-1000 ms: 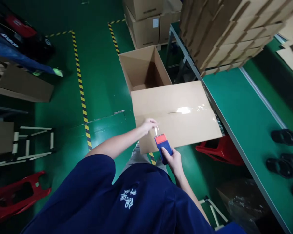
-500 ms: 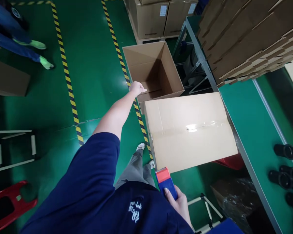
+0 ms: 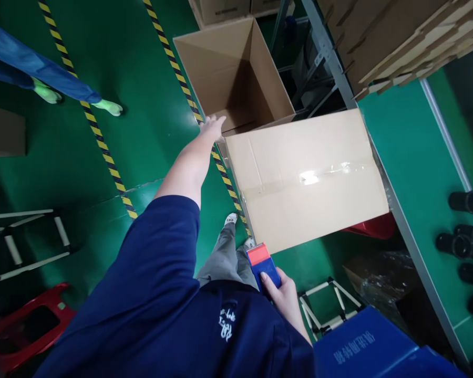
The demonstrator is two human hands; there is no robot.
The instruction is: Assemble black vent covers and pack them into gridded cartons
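Where the left hand [image 3: 213, 127] is: at near-left corner of open carton [image 3: 220, 55], fingers loosely spread; cannot tell if they touch the rim.
Right hand [image 3: 284, 295]: wrapped round blue-and-red tool [image 3: 263, 265], thumb on its face, tool just off the closed carton's near corner.
Closed carton [image 3: 299, 205]: between person and open carton, shiny tape along its top; right edge close by bench [image 3: 410, 142], tight side.
Open carton: mouth up, left edge beside striped line [image 3: 177, 68].
Floor [image 3: 153, 121]: green stretch left of the cartons, roomy side; co-worker's legs [image 3: 51, 60] at far left.
Blue box [image 3: 362, 341]: near right forearm, limits elbow room.
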